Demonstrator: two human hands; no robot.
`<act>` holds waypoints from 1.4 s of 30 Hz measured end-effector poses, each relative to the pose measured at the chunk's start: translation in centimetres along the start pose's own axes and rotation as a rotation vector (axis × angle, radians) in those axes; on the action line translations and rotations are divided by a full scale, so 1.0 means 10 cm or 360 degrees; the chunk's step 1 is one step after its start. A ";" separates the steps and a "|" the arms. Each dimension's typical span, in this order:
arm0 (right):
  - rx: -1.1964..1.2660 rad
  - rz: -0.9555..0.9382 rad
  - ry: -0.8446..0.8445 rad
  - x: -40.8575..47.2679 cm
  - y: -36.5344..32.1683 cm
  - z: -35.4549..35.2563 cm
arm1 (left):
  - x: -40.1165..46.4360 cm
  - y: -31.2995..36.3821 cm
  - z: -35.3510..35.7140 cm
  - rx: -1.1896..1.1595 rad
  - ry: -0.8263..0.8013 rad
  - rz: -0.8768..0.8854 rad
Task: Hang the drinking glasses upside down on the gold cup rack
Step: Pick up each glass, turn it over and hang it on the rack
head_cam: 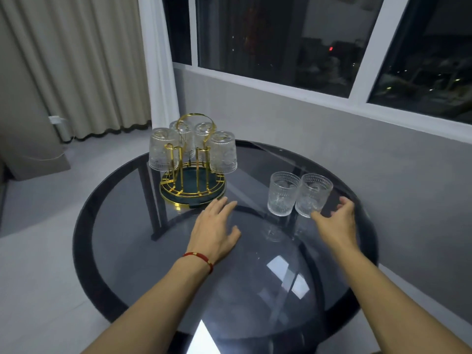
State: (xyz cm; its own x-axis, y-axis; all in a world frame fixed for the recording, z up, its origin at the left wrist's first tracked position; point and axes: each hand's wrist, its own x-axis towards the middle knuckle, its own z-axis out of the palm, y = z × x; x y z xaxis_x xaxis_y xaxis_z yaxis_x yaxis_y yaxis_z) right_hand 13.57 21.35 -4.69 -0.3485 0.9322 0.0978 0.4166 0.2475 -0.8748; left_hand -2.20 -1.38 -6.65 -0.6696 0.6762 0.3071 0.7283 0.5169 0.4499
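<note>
Right hand (338, 221) spread, perhaps touching the nearer glass (313, 194); left hand (215, 229) open (empty). Best gripped low, then inverted.

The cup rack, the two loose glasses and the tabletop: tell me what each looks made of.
Cup rack: thin metal rod with a shiny gold finish, going by its bright glints; its round base insert looks dark green, material unclear.
Loose glasses: clear pressed glass, see-through with embossed ribbing and beaded rims.
Tabletop: smoked tinted glass in a black rim; it mirrors light, and the table legs show through.
</note>
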 end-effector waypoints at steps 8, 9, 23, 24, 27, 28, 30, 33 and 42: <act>0.0032 -0.0113 -0.0202 0.23 0.04 0.17 | -0.03 0.24 0.06 -0.0101 0.0001 0.0126; 0.0010 -0.0115 -0.0188 0.27 0.04 0.19 | -0.03 0.22 0.06 -0.0107 -0.0007 0.0116; 0.0127 -0.0500 0.0128 0.16 0.09 -0.20 | -0.04 0.13 -0.08 -0.0254 0.0019 0.0080; 0.0173 -0.0584 0.0092 0.12 -0.01 -0.24 | -0.05 0.14 -0.12 -0.0343 0.0028 0.0080; 0.0183 -0.0812 -0.0181 -0.09 -0.32 -0.24 | -0.08 0.19 -0.26 -0.0824 0.0015 -0.0008; 0.0152 -0.0862 -0.0331 -0.19 -0.42 -0.17 | -0.09 0.20 -0.31 -0.1036 -0.0019 -0.0047; -0.0005 -0.0974 -0.0604 -0.40 -0.55 0.01 | -0.09 0.23 -0.37 -0.1452 -0.0082 -0.0146; -0.0120 -0.1090 -0.0827 -0.60 -0.65 0.30 | -0.07 0.20 -0.43 -0.1754 -0.0011 -0.0423; 0.0655 -0.0598 -0.0910 -0.77 -0.83 0.82 | -0.04 -0.12 -0.60 -0.2174 0.0269 -0.0762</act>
State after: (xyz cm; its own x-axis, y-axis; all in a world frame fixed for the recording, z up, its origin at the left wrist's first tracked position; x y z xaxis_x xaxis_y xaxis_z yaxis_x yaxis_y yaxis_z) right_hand 5.90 9.95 -2.08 -0.8272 0.4984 0.2596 -0.1186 0.2968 -0.9476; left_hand -3.70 -5.40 -2.32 -0.8825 0.4679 -0.0483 -0.2031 -0.2864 0.9363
